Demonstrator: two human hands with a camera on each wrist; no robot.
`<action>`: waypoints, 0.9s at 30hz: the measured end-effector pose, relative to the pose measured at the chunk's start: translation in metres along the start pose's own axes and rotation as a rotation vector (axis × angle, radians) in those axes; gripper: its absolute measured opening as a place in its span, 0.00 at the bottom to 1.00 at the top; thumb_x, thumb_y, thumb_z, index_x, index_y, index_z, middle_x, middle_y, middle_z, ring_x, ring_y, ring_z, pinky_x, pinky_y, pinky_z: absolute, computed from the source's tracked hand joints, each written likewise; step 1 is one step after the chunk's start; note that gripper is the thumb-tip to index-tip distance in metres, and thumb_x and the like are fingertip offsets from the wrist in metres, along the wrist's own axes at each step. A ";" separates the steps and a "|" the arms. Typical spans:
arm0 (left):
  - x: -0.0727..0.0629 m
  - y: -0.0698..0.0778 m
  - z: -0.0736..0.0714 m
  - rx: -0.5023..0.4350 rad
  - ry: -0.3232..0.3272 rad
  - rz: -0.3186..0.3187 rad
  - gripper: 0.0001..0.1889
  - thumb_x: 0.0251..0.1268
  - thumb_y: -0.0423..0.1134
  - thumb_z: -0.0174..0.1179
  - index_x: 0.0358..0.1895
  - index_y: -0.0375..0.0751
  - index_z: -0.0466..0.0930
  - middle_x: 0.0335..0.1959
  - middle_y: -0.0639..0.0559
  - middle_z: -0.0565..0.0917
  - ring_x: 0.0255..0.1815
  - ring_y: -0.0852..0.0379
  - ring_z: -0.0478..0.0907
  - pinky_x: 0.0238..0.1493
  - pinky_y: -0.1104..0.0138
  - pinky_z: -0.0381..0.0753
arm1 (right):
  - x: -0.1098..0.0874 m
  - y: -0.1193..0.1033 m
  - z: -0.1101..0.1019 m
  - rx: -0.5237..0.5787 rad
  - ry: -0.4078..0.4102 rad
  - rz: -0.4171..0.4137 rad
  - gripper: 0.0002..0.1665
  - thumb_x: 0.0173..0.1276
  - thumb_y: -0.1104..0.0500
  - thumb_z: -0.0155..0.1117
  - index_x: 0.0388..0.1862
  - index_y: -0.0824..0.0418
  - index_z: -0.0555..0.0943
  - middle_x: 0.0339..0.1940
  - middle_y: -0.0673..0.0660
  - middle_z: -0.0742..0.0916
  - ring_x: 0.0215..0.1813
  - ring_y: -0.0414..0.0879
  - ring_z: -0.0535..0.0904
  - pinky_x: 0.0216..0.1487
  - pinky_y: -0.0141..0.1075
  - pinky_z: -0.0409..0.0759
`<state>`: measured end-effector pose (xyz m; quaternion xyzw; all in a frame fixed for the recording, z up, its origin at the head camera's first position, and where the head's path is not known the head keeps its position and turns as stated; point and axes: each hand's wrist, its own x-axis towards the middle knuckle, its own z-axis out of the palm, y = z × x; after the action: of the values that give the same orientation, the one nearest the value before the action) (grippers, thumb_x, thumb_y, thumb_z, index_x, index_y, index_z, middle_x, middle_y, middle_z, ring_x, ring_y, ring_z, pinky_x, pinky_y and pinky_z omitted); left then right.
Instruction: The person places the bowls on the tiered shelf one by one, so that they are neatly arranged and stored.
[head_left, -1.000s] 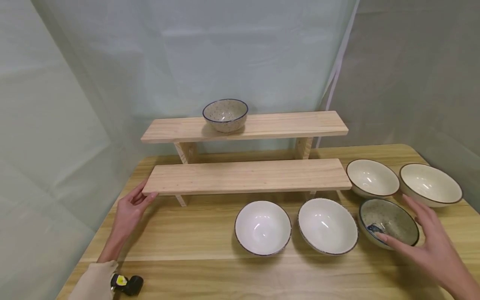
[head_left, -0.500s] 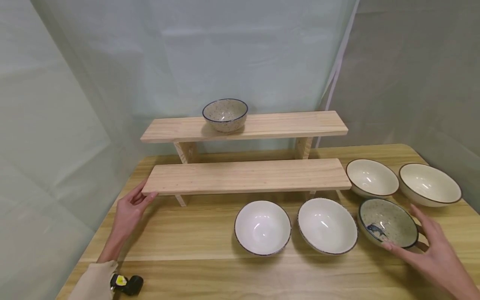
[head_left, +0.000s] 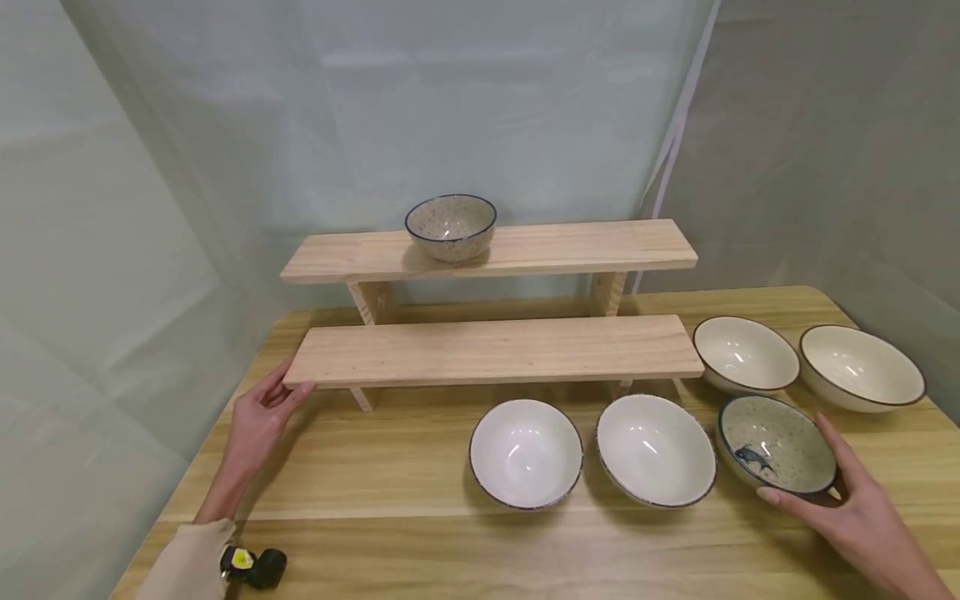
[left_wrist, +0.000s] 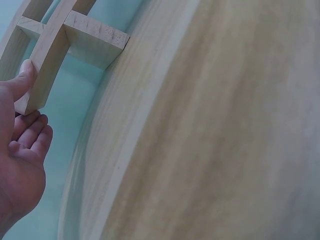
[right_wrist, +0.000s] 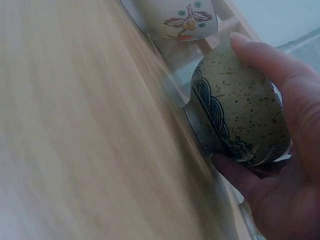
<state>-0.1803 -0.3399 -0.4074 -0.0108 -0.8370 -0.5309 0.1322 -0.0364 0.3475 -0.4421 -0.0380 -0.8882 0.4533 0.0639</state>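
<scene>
The left hand (head_left: 258, 417) reaches up out of a pale sleeve (head_left: 187, 562) with some bare wrist (head_left: 221, 496) showing, left thumb (left_wrist: 22, 82) on one side and left fingers (left_wrist: 36, 132) curled in opposite, so basically a pinch grip. Right hand (head_left: 862, 508) comes in at the lower right on a bare forearm (head_left: 911, 567), doing kind of a wide C-shaped hold, right thumb (right_wrist: 265, 57) pointing left and right index finger (head_left: 840, 446) angled forward, away from the body.

Beige sleeve (head_left: 186, 565) – black wrist camera (head_left: 267, 571), yellow label (head_left: 243, 559)
</scene>
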 end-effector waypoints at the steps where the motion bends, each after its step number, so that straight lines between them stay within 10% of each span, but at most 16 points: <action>1: 0.000 0.000 0.000 0.002 0.000 -0.002 0.35 0.77 0.41 0.64 0.79 0.33 0.61 0.69 0.26 0.71 0.52 0.80 0.74 0.48 0.83 0.76 | 0.000 0.000 0.000 0.003 0.000 0.007 0.68 0.71 0.59 0.73 0.86 0.45 0.30 0.83 0.73 0.43 0.78 0.72 0.41 0.55 0.07 0.47; 11: 0.001 -0.001 -0.002 0.008 -0.011 -0.010 0.36 0.77 0.41 0.63 0.80 0.33 0.60 0.70 0.26 0.70 0.54 0.78 0.74 0.48 0.83 0.76 | -0.002 -0.002 0.003 -0.001 0.041 0.037 0.67 0.70 0.58 0.74 0.87 0.44 0.33 0.84 0.70 0.45 0.80 0.62 0.42 0.56 0.07 0.49; 17: 0.000 0.001 -0.001 -0.002 -0.011 -0.012 0.36 0.77 0.41 0.63 0.80 0.32 0.60 0.70 0.25 0.70 0.53 0.79 0.74 0.48 0.83 0.76 | -0.003 0.000 0.004 -0.017 0.087 0.038 0.65 0.69 0.58 0.75 0.87 0.43 0.39 0.84 0.64 0.50 0.66 0.18 0.53 0.53 0.08 0.58; 27: 0.001 -0.001 -0.002 -0.013 -0.021 -0.008 0.36 0.77 0.40 0.63 0.80 0.33 0.59 0.70 0.26 0.70 0.54 0.78 0.74 0.49 0.83 0.76 | -0.004 -0.007 0.002 -0.028 0.143 0.055 0.63 0.67 0.58 0.78 0.87 0.44 0.45 0.80 0.75 0.56 0.59 0.13 0.57 0.50 0.08 0.60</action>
<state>-0.1809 -0.3420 -0.4075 -0.0139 -0.8349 -0.5367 0.1211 -0.0333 0.3413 -0.4379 -0.0953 -0.8862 0.4387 0.1142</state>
